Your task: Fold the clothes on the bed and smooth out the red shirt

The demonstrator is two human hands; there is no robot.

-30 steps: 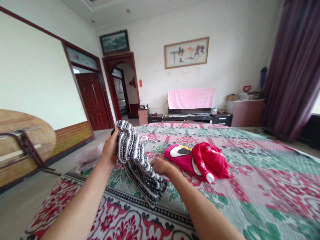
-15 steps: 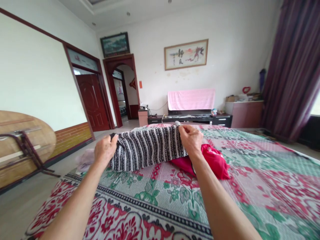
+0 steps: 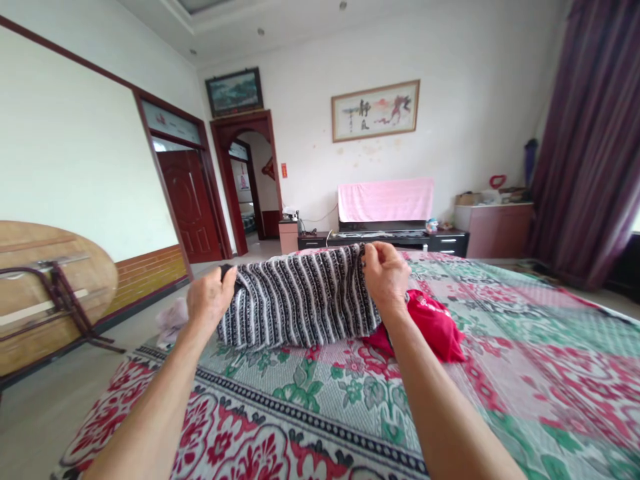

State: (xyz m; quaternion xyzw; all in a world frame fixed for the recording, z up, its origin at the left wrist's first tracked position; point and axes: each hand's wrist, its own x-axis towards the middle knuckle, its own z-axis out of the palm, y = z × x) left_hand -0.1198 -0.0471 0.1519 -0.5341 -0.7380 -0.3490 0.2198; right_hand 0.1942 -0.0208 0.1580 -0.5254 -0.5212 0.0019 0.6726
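Observation:
A black-and-white striped knit cloth (image 3: 300, 297), its exact kind of garment unclear, is stretched between my two hands above the bed. My left hand (image 3: 207, 297) pinches its dark upper left corner. At the upper right corner my right hand (image 3: 387, 273) is closed on the fabric. The cloth hangs down from both grips, its lower edge close to the patterned bedspread (image 3: 300, 413). Just behind my right wrist lies a crumpled red cloth (image 3: 435, 327), partly hidden by the arm. A pale pinkish bundle (image 3: 173, 320) sits beyond my left forearm.
A folded round wooden table (image 3: 55, 287) leans at the left wall. Across the room a pink cloth (image 3: 385, 200) covers a screen on a low black cabinet (image 3: 453, 243). A purple curtain (image 3: 570, 153) hangs at the right.
My right hand has risen slightly and moved a little right with its corner. The striped cloth now hangs fuller, showing more of its face. My left hand has barely moved.

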